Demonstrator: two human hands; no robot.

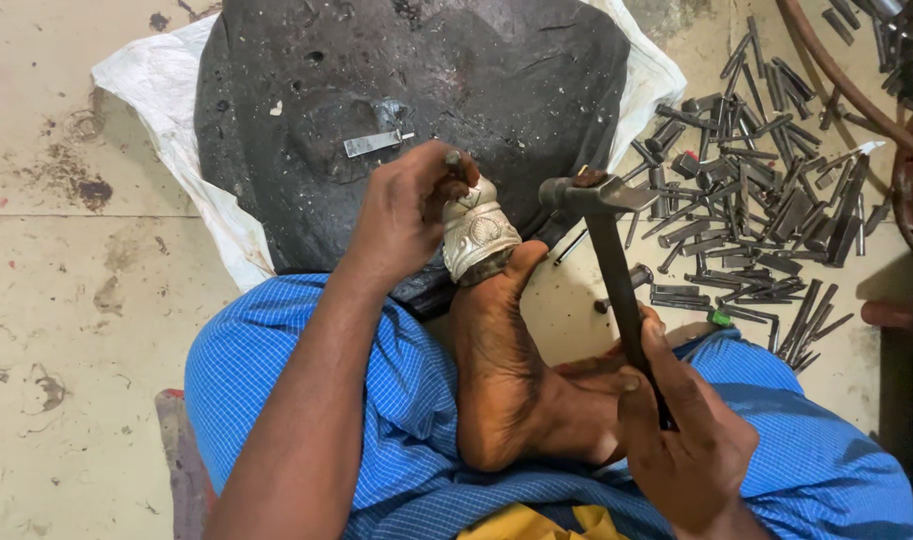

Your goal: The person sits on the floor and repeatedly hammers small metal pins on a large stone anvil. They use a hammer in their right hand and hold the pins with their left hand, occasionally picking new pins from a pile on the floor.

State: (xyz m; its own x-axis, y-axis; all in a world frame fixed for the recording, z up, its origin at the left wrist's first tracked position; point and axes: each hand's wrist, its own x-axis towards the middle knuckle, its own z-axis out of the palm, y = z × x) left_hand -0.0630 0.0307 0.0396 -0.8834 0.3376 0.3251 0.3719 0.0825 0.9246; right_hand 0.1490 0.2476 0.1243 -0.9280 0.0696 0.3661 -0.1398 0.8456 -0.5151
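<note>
My left hand (404, 212) grips a small dark metal punch (454, 160) upright on top of an embossed silver band (477, 235). The band rests against the edge of a black pitch-covered block (406, 70), and the toes of my bare foot (506, 350) press against its lower side. My right hand (688, 430) holds the dark handle of a hammer (606, 230), whose metal head hangs just right of the silver band, a little apart from the punch.
A heap of several dark steel punches (756, 160) lies on the floor to the right. A white sack (166, 110) lies under the black block. A small flat metal strip (376, 142) sits on the block. Blue checked cloth (276, 370) covers my legs.
</note>
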